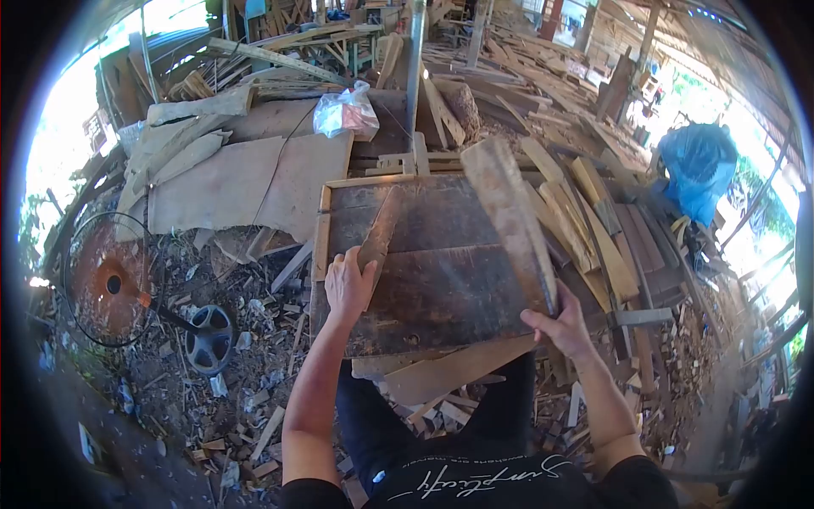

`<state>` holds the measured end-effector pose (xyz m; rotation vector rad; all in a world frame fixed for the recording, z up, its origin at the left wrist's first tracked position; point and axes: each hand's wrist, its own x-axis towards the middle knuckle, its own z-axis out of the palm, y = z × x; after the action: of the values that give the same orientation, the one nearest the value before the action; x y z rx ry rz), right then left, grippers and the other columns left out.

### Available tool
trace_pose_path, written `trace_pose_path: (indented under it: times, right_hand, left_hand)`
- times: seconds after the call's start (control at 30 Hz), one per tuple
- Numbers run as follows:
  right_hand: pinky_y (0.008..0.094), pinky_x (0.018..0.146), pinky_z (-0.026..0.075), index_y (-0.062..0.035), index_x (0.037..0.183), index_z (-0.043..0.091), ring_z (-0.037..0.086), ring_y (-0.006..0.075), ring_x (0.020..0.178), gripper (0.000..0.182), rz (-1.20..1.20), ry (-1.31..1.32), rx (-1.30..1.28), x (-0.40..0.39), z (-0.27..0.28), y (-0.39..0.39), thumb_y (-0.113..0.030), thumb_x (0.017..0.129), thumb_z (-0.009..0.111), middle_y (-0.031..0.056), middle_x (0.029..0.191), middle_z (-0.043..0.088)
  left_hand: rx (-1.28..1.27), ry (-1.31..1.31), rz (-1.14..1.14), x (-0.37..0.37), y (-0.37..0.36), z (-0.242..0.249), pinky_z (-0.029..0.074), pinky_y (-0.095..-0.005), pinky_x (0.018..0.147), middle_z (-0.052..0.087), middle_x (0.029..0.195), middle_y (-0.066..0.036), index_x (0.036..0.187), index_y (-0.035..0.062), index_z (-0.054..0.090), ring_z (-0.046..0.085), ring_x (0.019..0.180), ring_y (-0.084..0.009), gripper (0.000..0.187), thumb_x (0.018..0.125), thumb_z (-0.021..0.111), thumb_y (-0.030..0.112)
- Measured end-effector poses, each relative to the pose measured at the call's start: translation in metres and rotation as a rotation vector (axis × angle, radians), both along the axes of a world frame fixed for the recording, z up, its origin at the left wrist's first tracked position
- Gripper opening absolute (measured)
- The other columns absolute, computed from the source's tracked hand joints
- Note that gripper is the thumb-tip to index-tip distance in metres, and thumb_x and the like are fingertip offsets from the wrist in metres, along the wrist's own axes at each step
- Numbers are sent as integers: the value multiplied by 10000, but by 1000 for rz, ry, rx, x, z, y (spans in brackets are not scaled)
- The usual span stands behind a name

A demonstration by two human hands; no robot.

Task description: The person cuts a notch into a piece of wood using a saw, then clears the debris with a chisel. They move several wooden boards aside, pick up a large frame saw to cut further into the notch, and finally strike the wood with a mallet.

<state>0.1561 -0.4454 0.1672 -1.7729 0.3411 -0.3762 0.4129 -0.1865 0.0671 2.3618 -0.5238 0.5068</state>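
My left hand (349,287) is closed round the near end of a short, narrow piece of wood (381,225), which slants away over the left part of a dark wooden worktop (424,288). At the right, my right hand (560,322) grips the lower end of a longer, wider wooden board (511,216). That board is tilted, its far end reaching past the worktop's back edge, and it looks slightly blurred. Light wood strips (323,229) edge the worktop at the left and back. A pale board (458,369) shows under its front edge, above my legs.
A fan (113,284) with a round base (209,339) stands at the left. Wood offcuts (263,433) litter the ground. Planks (585,229) are stacked at the right, near a blue plastic bag (699,165). Behind are a metal post (415,76), a white plastic bag (346,112) and a large sheet (246,182).
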Motion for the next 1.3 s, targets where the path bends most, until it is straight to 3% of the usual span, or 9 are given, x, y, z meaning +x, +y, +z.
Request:
trace_pose_path:
  times: [0.13,0.5,0.57,0.6,0.77,0.87,0.97,1.13,1.3]
  right_hand:
    - [246,481,478,18,1209,536,578,108,603,662,32,61,-116,24,-7,8,-330,736,841,63,886,613]
    - [335,568,508,8,1119,517,670,206,689,587,90,258,-491,124,12,20,-378,773,794,181,918,654]
    - [373,673,519,2,1112,503,676,261,781,544,89,-131,-579,144,15,26,-356,805,771,199,935,660]
    - [414,752,510,1,1150,470,677,313,858,529,103,-183,-564,149,21,29,-325,837,743,222,940,662]
    - [453,775,511,3,1217,416,670,408,929,576,85,-312,-623,183,17,33,-341,858,706,264,1002,658]
    - [504,802,501,4,1215,458,651,461,931,625,256,316,-1042,197,-6,4,-413,821,707,288,969,666]
    - [493,793,505,3,1164,508,662,447,914,602,175,265,-764,202,-3,-7,-415,796,736,279,944,677]
    - [348,586,489,-5,1140,527,610,171,581,535,124,92,-623,179,36,12,-370,819,750,97,720,605]
    - [375,663,507,-12,1162,527,664,230,672,545,132,65,-548,146,27,15,-372,818,749,147,801,660]
  left_hand:
    - [-117,-1,104,34,-19,1,484,-458,821,646,991,-179,1194,57,595,624,950,-353,440,840,681,304]
    - [-29,212,285,66,-54,14,468,-451,878,625,1086,-135,1141,77,611,587,1066,-325,439,823,690,369]
    - [-36,101,297,72,-56,12,492,-432,827,630,1054,-134,1010,52,636,604,1022,-310,365,806,714,344]
    - [-56,128,254,77,-56,11,491,-445,841,623,1075,-144,1043,30,587,598,1031,-327,394,796,720,307]
    - [-134,213,223,86,-58,17,483,-474,866,594,1102,-180,1105,6,483,584,1046,-364,474,776,721,251]
    - [-151,207,237,82,-58,14,477,-487,877,580,1102,-194,1108,0,459,575,1060,-377,483,772,714,235]
    - [-154,209,267,86,-59,21,463,-484,895,564,1115,-191,1101,18,465,558,1084,-379,474,770,713,248]
    - [-121,250,223,84,-58,16,457,-475,908,552,1142,-180,1149,31,479,544,1103,-376,490,786,697,278]
    - [7,95,175,77,-56,11,489,-474,845,572,1088,-186,1136,49,554,577,1042,-367,408,802,659,259]
